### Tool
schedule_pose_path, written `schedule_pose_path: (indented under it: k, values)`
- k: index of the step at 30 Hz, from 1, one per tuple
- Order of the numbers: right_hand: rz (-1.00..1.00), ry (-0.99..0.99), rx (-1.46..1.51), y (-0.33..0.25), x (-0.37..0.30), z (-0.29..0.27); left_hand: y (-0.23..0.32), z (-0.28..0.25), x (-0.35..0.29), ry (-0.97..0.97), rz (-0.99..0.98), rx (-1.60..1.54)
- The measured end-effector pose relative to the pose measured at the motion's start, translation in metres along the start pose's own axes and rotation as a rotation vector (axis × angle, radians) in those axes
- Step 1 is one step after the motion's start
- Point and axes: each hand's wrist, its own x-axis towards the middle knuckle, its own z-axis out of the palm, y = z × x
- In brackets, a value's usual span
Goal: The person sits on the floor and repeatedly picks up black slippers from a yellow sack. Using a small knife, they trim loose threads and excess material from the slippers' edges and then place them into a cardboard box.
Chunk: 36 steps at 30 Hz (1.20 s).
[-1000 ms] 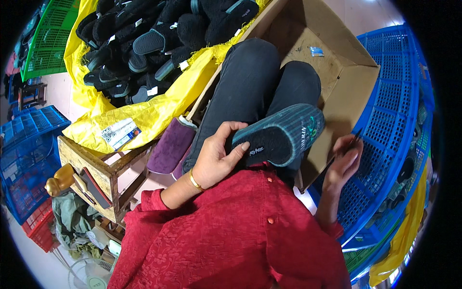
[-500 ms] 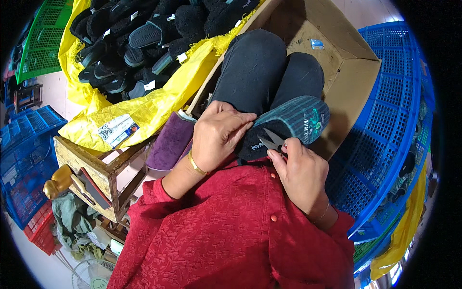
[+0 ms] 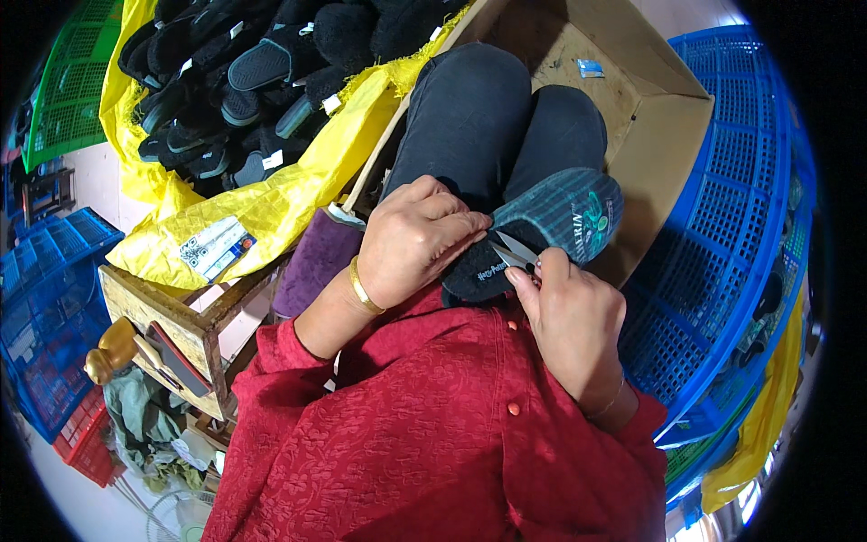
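Observation:
A slipper with a dark green striped upper and a black fuzzy insole lies across my lap, its toe pointing right. My left hand, with a gold bangle at the wrist, pinches at the slipper's left edge where the upper meets the insole. Whether a thread is also between those fingertips is too small to tell. In my right hand is a pair of small scissors. Their pointed blades stand apart over the insole, tips toward my left fingertips. The scissors' handles are mostly hidden in my palm.
Many black slippers fill a yellow woven sack at the upper left. A cardboard box lies beyond my knees, with blue plastic baskets to the right. At left stands a wooden stool beside a purple cushion.
The scissors' blades have shifted slightly right and closer to the left fingertips. The slipper has tilted a little. My left hand keeps its pinch at the slipper's edge.

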Motion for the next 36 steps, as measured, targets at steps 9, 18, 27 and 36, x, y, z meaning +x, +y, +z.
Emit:
schedule_pose_path:
  k: [9,18,27,36]
  values:
    - [-0.001,-0.012,-0.044,0.001,0.002,0.003,0.000,0.006,0.003,0.023,0.077,0.024]
    - [-0.014,-0.029,-0.018,0.004,0.005,0.005,0.002,0.016,0.004,0.092,0.111,0.081]
    - [-0.017,-0.020,0.026,0.004,0.009,0.010,0.005,0.017,0.000,0.078,0.196,0.251]
    - [-0.059,-0.042,0.231,0.014,0.008,0.010,0.005,0.006,0.002,0.225,0.018,0.087]
